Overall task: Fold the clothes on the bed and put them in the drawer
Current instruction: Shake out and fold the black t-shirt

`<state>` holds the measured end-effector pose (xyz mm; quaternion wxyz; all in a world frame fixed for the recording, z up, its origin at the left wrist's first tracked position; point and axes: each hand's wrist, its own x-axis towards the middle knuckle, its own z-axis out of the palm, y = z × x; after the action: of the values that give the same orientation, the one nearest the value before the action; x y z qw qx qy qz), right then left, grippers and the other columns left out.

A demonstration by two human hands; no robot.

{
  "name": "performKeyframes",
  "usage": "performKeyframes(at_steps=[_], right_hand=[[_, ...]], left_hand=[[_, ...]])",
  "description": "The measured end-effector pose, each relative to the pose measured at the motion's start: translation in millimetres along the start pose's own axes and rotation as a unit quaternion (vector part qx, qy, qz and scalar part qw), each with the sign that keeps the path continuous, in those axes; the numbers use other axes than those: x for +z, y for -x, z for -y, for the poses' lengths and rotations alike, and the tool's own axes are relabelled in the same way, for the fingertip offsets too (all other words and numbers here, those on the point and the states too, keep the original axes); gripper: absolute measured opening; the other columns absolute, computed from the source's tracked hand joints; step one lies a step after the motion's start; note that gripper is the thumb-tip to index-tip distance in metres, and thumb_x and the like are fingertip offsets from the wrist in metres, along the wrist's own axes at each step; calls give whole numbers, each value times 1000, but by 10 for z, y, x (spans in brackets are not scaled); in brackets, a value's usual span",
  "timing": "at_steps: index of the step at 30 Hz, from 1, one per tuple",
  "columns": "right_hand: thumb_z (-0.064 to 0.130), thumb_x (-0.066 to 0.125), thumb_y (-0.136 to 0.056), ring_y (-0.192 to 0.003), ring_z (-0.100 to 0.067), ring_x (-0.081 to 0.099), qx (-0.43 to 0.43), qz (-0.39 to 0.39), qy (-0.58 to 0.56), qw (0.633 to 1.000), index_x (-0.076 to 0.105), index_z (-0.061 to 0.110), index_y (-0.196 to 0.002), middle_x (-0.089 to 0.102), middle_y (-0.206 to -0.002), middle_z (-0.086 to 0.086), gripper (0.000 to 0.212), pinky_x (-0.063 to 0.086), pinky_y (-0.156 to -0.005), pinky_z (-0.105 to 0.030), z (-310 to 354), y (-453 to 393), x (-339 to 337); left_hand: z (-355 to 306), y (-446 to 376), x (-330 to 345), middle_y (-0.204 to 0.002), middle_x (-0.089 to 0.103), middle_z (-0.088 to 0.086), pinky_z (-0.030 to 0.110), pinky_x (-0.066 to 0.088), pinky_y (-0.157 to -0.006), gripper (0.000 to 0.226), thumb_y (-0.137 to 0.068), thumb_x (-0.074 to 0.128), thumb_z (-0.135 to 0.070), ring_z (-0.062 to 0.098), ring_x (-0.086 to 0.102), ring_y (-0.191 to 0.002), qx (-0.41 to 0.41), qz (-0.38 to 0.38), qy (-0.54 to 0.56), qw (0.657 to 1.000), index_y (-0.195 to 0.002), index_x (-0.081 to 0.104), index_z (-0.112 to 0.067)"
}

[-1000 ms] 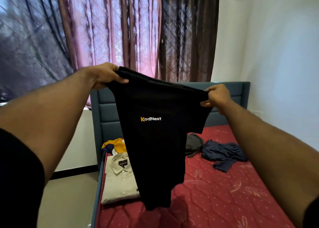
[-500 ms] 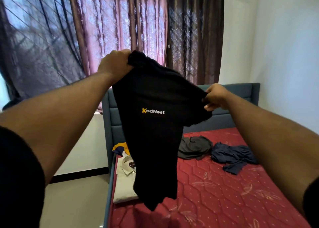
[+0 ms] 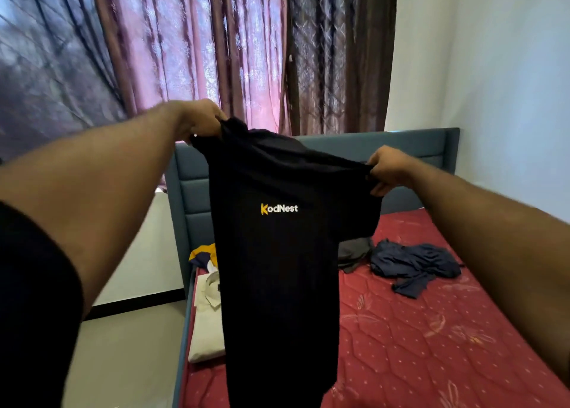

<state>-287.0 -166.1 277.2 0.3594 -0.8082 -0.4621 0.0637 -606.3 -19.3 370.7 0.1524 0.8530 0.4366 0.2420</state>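
Both hands up! The left hand (image 3: 202, 120) at 11 o'clock and the right hand (image 3: 387, 170) at 2 o'clock each pinch a top corner of the black cotton T-shirt with a "KodNest" logo (image 3: 277, 268), which hangs in the air over the red quilted mattress (image 3: 431, 330). A folded cream collared shirt (image 3: 206, 324) lies at 8 o'clock and a crumpled navy garment (image 3: 413, 262) at 3 o'clock.

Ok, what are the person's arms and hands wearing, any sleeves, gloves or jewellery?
Both forearms are bare. The left hand and right hand wear no gloves, and no rings, watch or bracelet show. A short black sleeve covers the left upper arm; a sliver of dark sleeve shows on the right arm, at the frame's edge.
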Motion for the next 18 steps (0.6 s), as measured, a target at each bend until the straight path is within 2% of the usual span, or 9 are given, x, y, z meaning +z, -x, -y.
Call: performKeyframes(at_steps=[2, 4, 6, 8, 10, 12, 13, 15, 18], right_hand=[[-14, 49, -84, -54, -33, 67, 13, -7, 22, 1000, 58, -2, -71, 61, -67, -27, 19, 58, -52, -50, -109, -237, 131], [-13, 52, -77, -68, -35, 70, 6, -37, 54, 998, 60, -4, -70, 62, -68, -27, 14, 60, -63, -47, -162, -541, 215], [-10, 51, -75, -75, -29, 66, -13, -86, 73, 994, 56, 3, -62, 59, -68, -19, 19, 53, -66, -33, -160, -807, 254], [-7, 50, -78, -83, -31, 62, -38, -143, 63, 987, 57, 6, -66, 59, -76, -17, 19, 45, -68, -30, -89, -1128, 187], [-5, 49, -80, -86, -35, 60, -64, -201, 29, 977, 64, 4, -78, 61, -83, -22, 18, 41, -71, -32, 46, -1388, 48], [-5, 49, -79, -85, -35, 58, -103, -257, 5, 961, 68, 1, -83, 64, -86, -23, 21, 38, -71, -31, 191, -1504, -128], [-5, 50, -79, -87, -36, 58, -118, -285, -5, 951, 70, 0, -87, 66, -89, -23, 22, 38, -72, -31, 229, -1476, -209], [-3, 51, -79, -91, -37, 60, -140, -320, -13, 937, 72, 0, -92, 69, -93, -21, 25, 42, -76, -32, 210, -1298, -325], [-3, 56, -76, -89, -35, 64, -147, -304, 16, 941, 73, 0, -91, 71, -89, -21, 22, 43, -75, -30, -112, -879, -279]], left_hand=[[114, -340, 331, -61, 55, 12, 25, 46, -51, 38, -80, 33, 12, 20, 52, -47, -16, -47, 57, 997, -78, 67, -6], [195, -734, 636, -71, 61, 13, 30, 52, -59, 35, -81, 40, 11, 24, 63, -66, -56, -132, 126, 982, -91, 71, -4], [218, -1109, 841, -98, 65, 14, 26, 49, -75, 28, -87, 52, 2, 27, 63, -91, -114, -245, 235, 934, -106, 71, -4], [132, -1443, 879, -109, 63, 10, 24, 48, -82, 26, -86, 54, -6, 30, 61, -98, -155, -304, 382, 859, -106, 70, -2], [32, -1681, 780, -108, 67, 14, 36, 54, -87, 23, -74, 53, -13, 36, 63, -97, -150, -336, 496, 787, -86, 72, -7], [-55, -1778, 614, -93, 69, 13, 37, 57, -75, 18, -61, 50, -18, 36, 64, -84, -118, -355, 556, 742, -58, 67, -13], [-89, -1749, 549, -84, 68, 11, 34, 56, -66, 18, -59, 50, -18, 35, 62, -77, -100, -352, 571, 735, -50, 65, -15], [-87, -1609, 462, -74, 64, 9, 26, 49, -54, 24, -64, 49, -11, 31, 59, -69, -48, -318, 554, 768, -46, 65, -17], [125, -1186, 577, -71, 63, 7, 22, 50, -51, 48, -71, 32, 17, 20, 60, -61, 56, -245, 399, 882, -69, 69, -15]])
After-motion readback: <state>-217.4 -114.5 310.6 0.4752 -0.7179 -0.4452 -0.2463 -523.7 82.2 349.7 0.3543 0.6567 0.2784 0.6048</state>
